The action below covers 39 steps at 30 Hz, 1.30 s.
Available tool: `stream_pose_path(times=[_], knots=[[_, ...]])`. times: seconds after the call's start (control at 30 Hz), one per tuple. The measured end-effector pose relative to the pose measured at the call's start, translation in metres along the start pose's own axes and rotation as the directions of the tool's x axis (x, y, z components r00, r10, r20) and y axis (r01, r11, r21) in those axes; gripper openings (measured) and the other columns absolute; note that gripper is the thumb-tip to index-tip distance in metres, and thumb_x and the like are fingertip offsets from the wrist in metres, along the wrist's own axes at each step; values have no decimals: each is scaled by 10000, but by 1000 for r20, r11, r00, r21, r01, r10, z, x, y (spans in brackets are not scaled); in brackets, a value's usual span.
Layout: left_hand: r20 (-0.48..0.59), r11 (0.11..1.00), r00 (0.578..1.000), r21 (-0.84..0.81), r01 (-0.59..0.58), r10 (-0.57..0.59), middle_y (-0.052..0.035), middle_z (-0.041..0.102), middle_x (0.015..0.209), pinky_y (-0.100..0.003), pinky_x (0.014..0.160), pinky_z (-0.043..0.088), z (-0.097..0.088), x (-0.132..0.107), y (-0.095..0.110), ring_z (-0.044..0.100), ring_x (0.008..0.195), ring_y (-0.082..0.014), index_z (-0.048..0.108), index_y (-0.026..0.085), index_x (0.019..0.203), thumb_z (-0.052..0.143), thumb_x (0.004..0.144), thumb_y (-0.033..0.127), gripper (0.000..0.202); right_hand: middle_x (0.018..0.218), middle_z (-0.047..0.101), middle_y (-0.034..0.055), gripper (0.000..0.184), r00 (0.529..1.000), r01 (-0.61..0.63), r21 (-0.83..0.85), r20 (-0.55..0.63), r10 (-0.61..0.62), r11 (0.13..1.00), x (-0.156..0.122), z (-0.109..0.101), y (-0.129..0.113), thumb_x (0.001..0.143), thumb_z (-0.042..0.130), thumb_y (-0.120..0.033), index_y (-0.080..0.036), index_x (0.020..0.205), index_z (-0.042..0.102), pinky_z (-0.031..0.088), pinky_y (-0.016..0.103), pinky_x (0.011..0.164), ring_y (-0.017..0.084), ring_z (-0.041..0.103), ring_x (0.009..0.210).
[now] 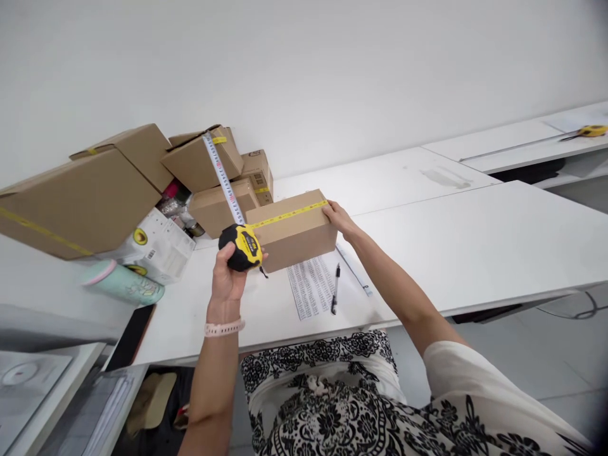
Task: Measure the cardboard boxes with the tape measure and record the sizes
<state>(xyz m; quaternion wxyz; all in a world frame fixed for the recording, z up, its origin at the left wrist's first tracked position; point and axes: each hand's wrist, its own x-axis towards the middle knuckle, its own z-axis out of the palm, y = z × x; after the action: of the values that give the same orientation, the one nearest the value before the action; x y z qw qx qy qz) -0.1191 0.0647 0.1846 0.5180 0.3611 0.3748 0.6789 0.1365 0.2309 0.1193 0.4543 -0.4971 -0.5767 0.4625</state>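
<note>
My left hand is wrapped round a black and yellow tape measure, held just at the left end of a small cardboard box sealed with yellow tape. The white measuring blade sticks up and away to the upper left, over the stacked boxes. My right hand rests on the right end of the same box, fingers pressed against its top edge. The box stands on a white table, partly over a printed sheet.
A pile of cardboard boxes leans at the left, with a white carton and a pale green bottle lying below it. A black pen lies on the sheet. A second tape measure lies on the far right table.
</note>
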Motion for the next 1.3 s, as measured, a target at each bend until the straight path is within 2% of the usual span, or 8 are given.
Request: stream_pose_path(times=[0.1, 0.3, 0.5, 0.67, 0.8, 0.93, 1.13, 1.3], knots=[[71, 986, 984, -10, 167, -165, -135, 713, 1030, -497, 755, 622, 28, -27, -2, 693, 934, -337, 634, 175, 1173, 784, 663, 426, 588, 1456, 534, 117, 593, 1000, -19, 6, -20, 20, 1000, 9, 5, -2, 873, 483, -388, -177, 1426, 458, 425, 418, 1074, 272, 527, 1266], [85, 873, 873, -55, 485, -479, -142, 690, 985, -489, 753, 618, 67, -63, -29, 666, 956, -327, 643, 150, 1136, 789, 677, 436, 559, 1525, 465, 99, 671, 1000, 10, -52, -25, -11, 999, 21, 4, 8, 878, 491, -402, -204, 1507, 370, 386, 411, 1122, 259, 486, 1329], [16, 862, 871, -129, 490, -492, -116, 653, 1000, -436, 735, 621, 90, -79, -51, 618, 976, -283, 655, 151, 1058, 829, 646, 442, 533, 1541, 448, 60, 567, 983, 173, -263, -14, -183, 949, 35, -8, -4, 929, 445, -468, -248, 1451, 490, 271, 476, 1194, 270, 317, 1447], [12, 854, 863, -143, 501, -504, -124, 634, 986, -434, 749, 611, 98, -78, -57, 608, 967, -285, 651, 141, 1010, 849, 619, 459, 542, 1468, 537, 55, 465, 934, 357, -428, 169, -314, 831, 62, 8, -35, 958, 397, -364, -236, 1361, 591, 206, 528, 1201, 285, 338, 1428], [-14, 859, 869, -156, 488, -495, -109, 621, 932, -423, 741, 604, 100, -76, -57, 602, 911, -259, 651, 135, 946, 864, 593, 465, 529, 1479, 525, 88, 468, 909, 409, -557, 314, -273, 722, 77, 32, -50, 974, 343, -305, -206, 1363, 584, 172, 585, 1178, 308, 306, 1446], [2, 866, 873, -132, 483, -487, -114, 598, 925, -443, 703, 605, 103, -79, -56, 573, 902, -260, 650, 126, 905, 862, 584, 486, 527, 1394, 599, 87, 406, 905, 408, -641, 381, -192, 651, 83, 46, -52, 969, 374, -332, -256, 1256, 651, 228, 591, 1136, 325, 418, 1360], [26, 858, 870, -151, 491, -493, -107, 582, 939, -497, 750, 597, 105, -84, -56, 572, 942, -285, 640, 143, 911, 851, 607, 493, 509, 1149, 731, 68, 285, 913, 383, -598, 363, -188, 704, 82, 47, -49, 919, 517, -370, -270, 1073, 735, 237, 518, 1133, 305, 559, 1204], [18, 856, 866, -146, 496, -499, -107, 570, 957, -492, 758, 593, 105, -84, -59, 557, 965, -289, 633, 147, 921, 859, 595, 482, 519, 1103, 749, 55, 295, 912, 372, -611, 379, -155, 699, 78, 45, -54, 937, 501, -369, -273, 1059, 752, 228, 520, 1133, 316, 576, 1193]])
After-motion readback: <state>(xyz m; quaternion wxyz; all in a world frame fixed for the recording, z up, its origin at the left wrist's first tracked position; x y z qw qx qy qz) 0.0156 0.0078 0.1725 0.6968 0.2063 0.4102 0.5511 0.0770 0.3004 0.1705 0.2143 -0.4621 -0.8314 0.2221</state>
